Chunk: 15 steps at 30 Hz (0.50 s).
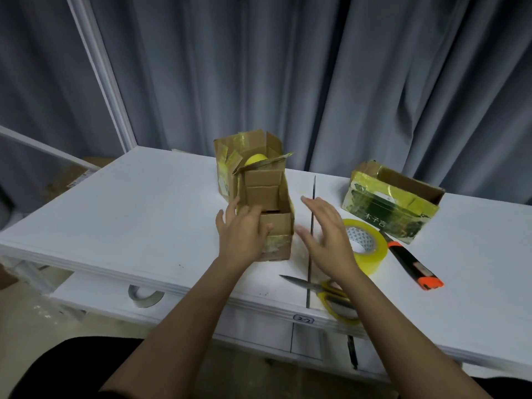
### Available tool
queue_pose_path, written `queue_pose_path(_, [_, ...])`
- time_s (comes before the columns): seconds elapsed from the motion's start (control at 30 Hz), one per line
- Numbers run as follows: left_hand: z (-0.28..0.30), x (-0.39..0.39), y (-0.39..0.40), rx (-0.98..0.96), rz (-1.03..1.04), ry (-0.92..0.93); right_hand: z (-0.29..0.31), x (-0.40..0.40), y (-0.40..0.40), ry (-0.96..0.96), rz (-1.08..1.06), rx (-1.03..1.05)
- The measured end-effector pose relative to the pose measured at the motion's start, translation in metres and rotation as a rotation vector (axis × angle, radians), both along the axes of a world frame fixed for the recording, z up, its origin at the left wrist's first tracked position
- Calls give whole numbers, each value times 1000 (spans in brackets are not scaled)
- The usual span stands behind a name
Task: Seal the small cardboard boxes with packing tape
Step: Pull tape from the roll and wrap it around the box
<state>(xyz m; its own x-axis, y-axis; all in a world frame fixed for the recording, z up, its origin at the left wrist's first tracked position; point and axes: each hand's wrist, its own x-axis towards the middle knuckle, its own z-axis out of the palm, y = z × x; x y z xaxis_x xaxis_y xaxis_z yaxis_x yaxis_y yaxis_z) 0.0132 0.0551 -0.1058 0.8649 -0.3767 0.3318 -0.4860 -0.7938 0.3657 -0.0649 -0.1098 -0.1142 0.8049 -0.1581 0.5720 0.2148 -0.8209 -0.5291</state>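
Note:
A small brown cardboard box [276,226] stands open on the white table [129,214], its flaps up. My left hand [244,231] lies against the box's near left side with the fingers straight, the thumb on its front flap. My right hand [325,231] hovers open just right of the box, not touching it. Behind it stands a second open box [244,156] with a yellow ball [256,159] inside. A roll of yellowish packing tape [365,246] lies right of my right hand.
A third open box [391,203] wrapped in yellow-green tape lies at the right. An orange-and-black utility knife [411,263] and yellow-handled scissors [325,292] lie near the front edge. Grey curtains hang behind. A tape roll [145,295] sits on the lower shelf.

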Motion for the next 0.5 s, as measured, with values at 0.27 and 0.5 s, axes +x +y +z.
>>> queue_pose_path(0.27, [14,-49,-35,-116,-281,-452,-28,-74,-60,51,-295,37])
queue_pose_path(0.5, [-37,-56,-75,-85,-362,320,-33,-71,-75,446,-239,-185])
